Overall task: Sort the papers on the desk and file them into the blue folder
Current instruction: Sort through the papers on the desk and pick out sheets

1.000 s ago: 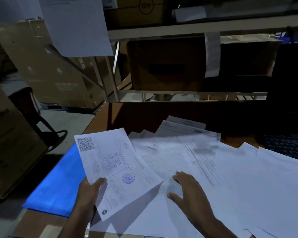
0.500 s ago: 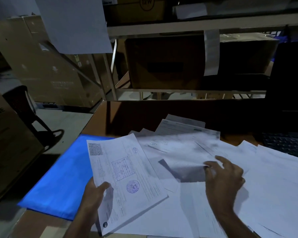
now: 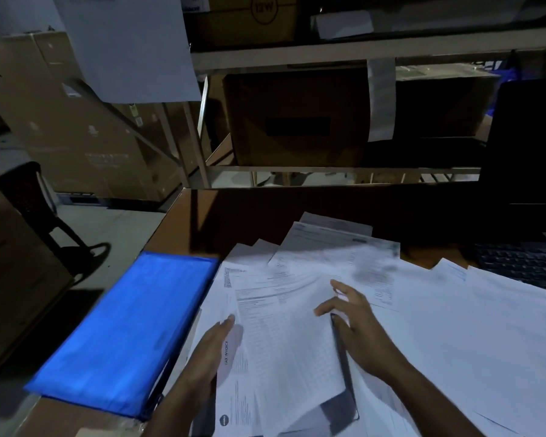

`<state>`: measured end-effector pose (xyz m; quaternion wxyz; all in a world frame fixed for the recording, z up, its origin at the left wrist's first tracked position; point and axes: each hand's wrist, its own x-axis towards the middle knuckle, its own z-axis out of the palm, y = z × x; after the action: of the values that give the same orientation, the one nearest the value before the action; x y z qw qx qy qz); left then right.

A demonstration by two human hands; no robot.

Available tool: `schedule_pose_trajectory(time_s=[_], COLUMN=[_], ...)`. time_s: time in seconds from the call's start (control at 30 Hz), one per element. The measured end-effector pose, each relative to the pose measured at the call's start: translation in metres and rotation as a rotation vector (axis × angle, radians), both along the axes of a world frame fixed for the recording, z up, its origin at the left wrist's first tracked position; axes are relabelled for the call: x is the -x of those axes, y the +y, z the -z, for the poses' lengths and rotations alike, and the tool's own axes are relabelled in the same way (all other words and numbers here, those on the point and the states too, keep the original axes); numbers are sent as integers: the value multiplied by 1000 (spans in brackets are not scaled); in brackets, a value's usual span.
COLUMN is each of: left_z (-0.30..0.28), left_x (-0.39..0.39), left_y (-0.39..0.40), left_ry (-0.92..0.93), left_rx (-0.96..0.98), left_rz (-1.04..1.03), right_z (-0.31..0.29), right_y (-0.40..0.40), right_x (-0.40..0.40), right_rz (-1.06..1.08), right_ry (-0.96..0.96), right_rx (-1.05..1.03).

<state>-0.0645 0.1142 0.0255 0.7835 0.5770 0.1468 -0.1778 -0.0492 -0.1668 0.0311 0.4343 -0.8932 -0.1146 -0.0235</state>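
The blue folder (image 3: 123, 326) lies closed on the desk's left end. Right of it, my left hand (image 3: 213, 348) holds a small stack of papers (image 3: 234, 389), thumb on the top page marked "TAX INVOICE". A printed sheet (image 3: 284, 335) lies across that stack. My right hand (image 3: 360, 332) pinches this sheet at its right edge, which is lifted and casts a shadow. Loose white papers (image 3: 454, 326) are spread over the middle and right of the desk, overlapping one another.
The brown desk (image 3: 208, 222) ends at its left edge beside the folder. A dark keyboard (image 3: 524, 263) and a black monitor (image 3: 527, 146) stand at the right. Metal shelving with cardboard boxes (image 3: 297, 121) rises behind; a dark chair (image 3: 26, 197) is on the floor at left.
My right hand picked a printed sheet from the spread and brought it left onto the stack in my left hand. The stack has lowered toward the desk.
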Motion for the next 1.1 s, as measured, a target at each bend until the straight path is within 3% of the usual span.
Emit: schedule_pose_trajectory(time_s=[0.13, 0.23, 0.33, 0.53, 0.77, 0.93, 1.1], left_z=[10, 13, 15, 10, 10, 18, 16], left_x=[0, 3, 6, 12, 14, 10, 10], left_y=[1, 4, 5, 6, 7, 9, 11], left_ry=[-165, -159, -163, -152, -163, -216, -237], left_rx=[-285, -330, -251, 50, 45, -76, -92], left_rz=[65, -18, -93, -223, -159, -121, -92], right_z=[17, 16, 4, 6, 5, 22, 29], right_y=[19, 28, 28, 30, 49, 15, -23], right_x=[9, 12, 6, 5, 15, -23, -51], right_rz=[-3, 93, 222, 150, 49, 317, 412], right_ry=[106, 136, 189, 276, 200, -219, -24], right_rx=[-68, -177, -214, -109, -134, 87, 460])
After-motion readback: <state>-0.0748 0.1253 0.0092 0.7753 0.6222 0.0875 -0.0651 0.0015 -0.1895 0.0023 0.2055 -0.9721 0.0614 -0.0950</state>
